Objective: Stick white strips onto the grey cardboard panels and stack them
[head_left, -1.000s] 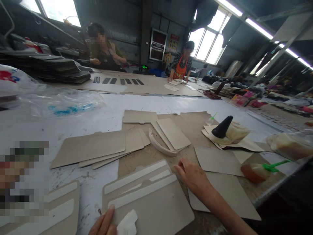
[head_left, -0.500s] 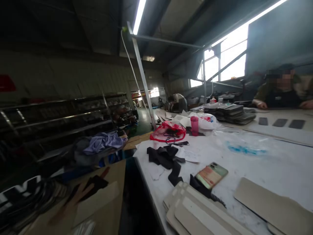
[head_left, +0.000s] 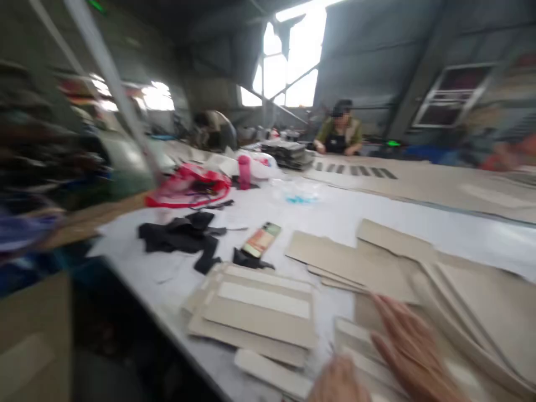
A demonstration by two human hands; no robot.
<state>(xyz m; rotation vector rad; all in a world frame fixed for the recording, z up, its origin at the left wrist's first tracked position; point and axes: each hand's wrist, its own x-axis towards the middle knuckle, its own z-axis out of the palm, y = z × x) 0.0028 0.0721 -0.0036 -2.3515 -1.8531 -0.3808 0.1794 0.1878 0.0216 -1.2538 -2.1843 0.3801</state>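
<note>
Right hand (head_left: pixel 412 349), lower right of frame: open, fingers spread and extended over a flat beige panel with white strips (head_left: pixel 355 330). Left hand (head_left: pixel 339 384), bottom edge: blurred and cut off, beside the same panel; can't tell if it's open or gripping. Panel sits at lower right, partly hidden by both hands.

Left of it, lower centre: overlapping stack of beige rectangular panels (head_left: pixel 259 326), top one with white bands. Narrow pale rounded-end piece (head_left: pixel 272 373) lies just below the stack. Fanned beige sheets (head_left: pixel 329 257) right of centre; long curved tan strips (head_left: pixel 460 329) at right.

Behind the stack: multicoloured phone (head_left: pixel 262 240) and crumpled black fabric strips (head_left: pixel 180 233). Farther back: red-and-clear plastic bag (head_left: pixel 190 187), pink cylindrical container (head_left: pixel 244 172). All on a white-covered table (head_left: pixel 335 212).

Upper centre-right: seated person (head_left: pixel 341 134) behind a row of small dark rectangles (head_left: pixel 354 170).
</note>
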